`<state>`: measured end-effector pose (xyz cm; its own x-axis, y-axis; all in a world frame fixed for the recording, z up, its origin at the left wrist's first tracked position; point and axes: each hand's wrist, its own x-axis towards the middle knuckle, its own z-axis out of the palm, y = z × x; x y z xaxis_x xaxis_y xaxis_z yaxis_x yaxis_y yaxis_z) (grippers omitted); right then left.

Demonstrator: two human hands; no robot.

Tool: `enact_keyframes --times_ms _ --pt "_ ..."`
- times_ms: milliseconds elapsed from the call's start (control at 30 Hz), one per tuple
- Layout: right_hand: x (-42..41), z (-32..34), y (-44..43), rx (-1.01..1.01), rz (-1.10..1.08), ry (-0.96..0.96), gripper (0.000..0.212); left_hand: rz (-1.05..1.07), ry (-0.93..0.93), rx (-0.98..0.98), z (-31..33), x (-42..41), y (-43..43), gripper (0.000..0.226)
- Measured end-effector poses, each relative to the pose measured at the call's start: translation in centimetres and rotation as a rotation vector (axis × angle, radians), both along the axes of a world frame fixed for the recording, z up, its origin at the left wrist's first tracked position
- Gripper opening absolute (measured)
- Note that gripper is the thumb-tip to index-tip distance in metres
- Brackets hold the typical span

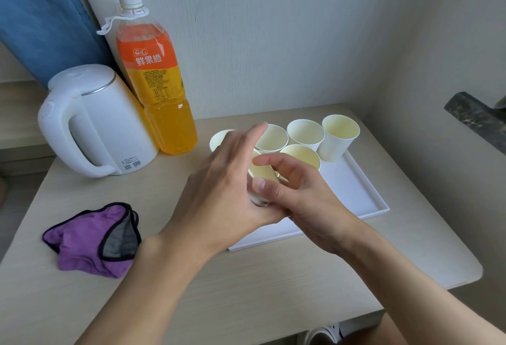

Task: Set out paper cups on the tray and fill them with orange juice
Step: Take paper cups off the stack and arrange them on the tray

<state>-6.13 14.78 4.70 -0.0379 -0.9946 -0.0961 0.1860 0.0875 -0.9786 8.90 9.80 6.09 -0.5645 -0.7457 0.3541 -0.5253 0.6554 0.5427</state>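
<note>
Over the tray (364,202), my right grip (306,202) pinches a cup (262,173), my left grip (227,180) lies straight-fingered against it

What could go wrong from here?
1. The cups on the tray stand crowded, empty and light. Setting down the cup that the right hand pinches could knock one over.
2. The left hand hides part of the leftmost cup, so a bump there seems possible.
3. The bottle is big and nearly full, so pouring may splash or tip a cup.
</note>
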Motion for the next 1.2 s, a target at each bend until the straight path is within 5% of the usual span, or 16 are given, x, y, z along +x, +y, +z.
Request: enact_keyframes --times_ms 200,333,533,833,1000,1200 --pt "-0.2 0.2 -0.3 -0.021 -0.064 -0.174 0.056 0.079 0.035 -0.016 -0.1 0.2 -0.3 0.104" --pt "0.0 -0.1 -0.3 -0.051 -0.091 -0.172 0.046 0.128 0.099 -0.001 0.2 0.1 -0.2 0.103" --pt "-0.5 -0.2 -0.4 -0.088 -0.197 -0.079 0.068 0.151 0.119 0.011 0.3 -0.2 -0.2 0.1" --pt "-0.6 0.1 -0.4 -0.117 -0.351 -0.073 0.071 0.13 0.136 0.072 0.5 -0.5 -0.4 0.091" --pt "-1.4 0.2 -0.8 -0.088 -0.324 -0.228 0.106 0.113 0.164 0.103 0.1 -0.4 -0.4 0.087" --pt "-1.7 0.6 -0.5 -0.159 -0.312 -0.192 0.06 0.111 0.188 0.129 0.2 -0.3 -0.5 0.085"
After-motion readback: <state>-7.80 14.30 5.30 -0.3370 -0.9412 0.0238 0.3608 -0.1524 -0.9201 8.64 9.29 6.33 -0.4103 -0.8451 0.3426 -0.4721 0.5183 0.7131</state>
